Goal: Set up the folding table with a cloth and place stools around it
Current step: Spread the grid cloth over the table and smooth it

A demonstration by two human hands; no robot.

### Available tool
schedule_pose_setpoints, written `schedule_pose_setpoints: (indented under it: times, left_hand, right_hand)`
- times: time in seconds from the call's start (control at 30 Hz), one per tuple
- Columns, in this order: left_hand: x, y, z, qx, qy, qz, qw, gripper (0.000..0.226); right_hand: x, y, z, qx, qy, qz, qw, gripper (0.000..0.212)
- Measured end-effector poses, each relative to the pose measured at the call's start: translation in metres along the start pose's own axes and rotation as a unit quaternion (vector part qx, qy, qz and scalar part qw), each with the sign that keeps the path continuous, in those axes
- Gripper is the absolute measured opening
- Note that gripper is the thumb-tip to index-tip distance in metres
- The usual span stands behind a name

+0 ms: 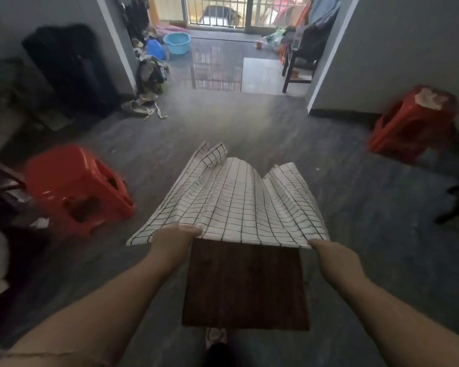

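Dark brown wooden counter (245, 284): unfolded. White black-gridded cloth (231, 202): billowing over its far half, near edge pinched by fingers (194, 230) of left hand (175, 239) and right hand (331, 254). Red plastic stool (74, 189), second stool (411, 123): well apart, unplaced.

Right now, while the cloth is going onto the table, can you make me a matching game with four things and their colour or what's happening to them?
Things:
1 checked cloth
2 table
3 basin
4 stool on the left

Clues:
A light blue, far off at the back
B red
C dark brown wood, near half bare
D gripped by the left hand and the right hand

Pairs: 1-D, 2-C, 3-A, 4-B
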State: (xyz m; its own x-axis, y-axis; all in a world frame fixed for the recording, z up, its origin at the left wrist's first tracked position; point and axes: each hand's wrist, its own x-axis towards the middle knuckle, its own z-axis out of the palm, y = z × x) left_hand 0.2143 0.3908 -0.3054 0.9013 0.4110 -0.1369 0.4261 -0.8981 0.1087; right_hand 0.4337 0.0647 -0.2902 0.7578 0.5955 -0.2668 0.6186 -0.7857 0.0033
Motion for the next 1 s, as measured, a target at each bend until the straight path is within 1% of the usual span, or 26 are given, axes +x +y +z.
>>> schedule_pose_setpoints:
  times: [0.07,0.13,0.23,0.3,0.33,0.43,0.53,0.7,0.8,1.0]
  left_hand:
    - [-0.020,0.009,0.031,-0.008,-0.012,-0.014,1.000,0.038]
    - [-0.039,0.017,0.066,-0.001,-0.025,-0.032,0.999,0.041]
    - [-0.063,0.027,0.109,-0.006,-0.052,-0.046,0.998,0.047]
    - [-0.081,0.033,0.130,-0.006,-0.048,-0.051,0.998,0.045]
    - [-0.089,0.036,0.139,-0.004,-0.043,-0.054,0.998,0.044]
    - [-0.116,0.045,0.155,-0.005,-0.055,-0.055,0.997,0.052]
    - [-0.141,0.052,0.163,-0.015,-0.064,-0.061,0.996,0.057]
    - [-0.177,0.057,0.173,-0.012,-0.075,-0.071,0.995,0.061]
    - [-0.196,0.060,0.180,-0.011,-0.084,-0.076,0.994,0.064]
    - [-0.229,0.060,0.205,-0.051,-0.108,-0.071,0.990,0.055]
  right_hand:
    - [-0.017,0.000,0.036,0.013,-0.016,-0.003,1.000,0.037]
    - [-0.032,0.006,0.076,0.049,-0.024,-0.003,0.999,0.038]
    - [-0.048,0.016,0.127,0.056,-0.024,-0.021,0.998,0.046]
    - [-0.057,0.021,0.154,0.049,-0.007,-0.039,0.998,0.051]
    - [-0.061,0.023,0.163,0.056,-0.011,-0.040,0.998,0.054]
    - [-0.081,0.034,0.190,0.096,-0.031,-0.038,0.994,0.062]
    - [-0.103,0.038,0.202,0.102,-0.024,-0.040,0.994,0.067]
    - [-0.135,0.038,0.214,0.101,-0.037,-0.038,0.993,0.061]
    - [-0.154,0.041,0.229,0.093,-0.050,-0.049,0.993,0.068]
    - [-0.189,0.039,0.257,0.110,-0.069,-0.032,0.991,0.061]
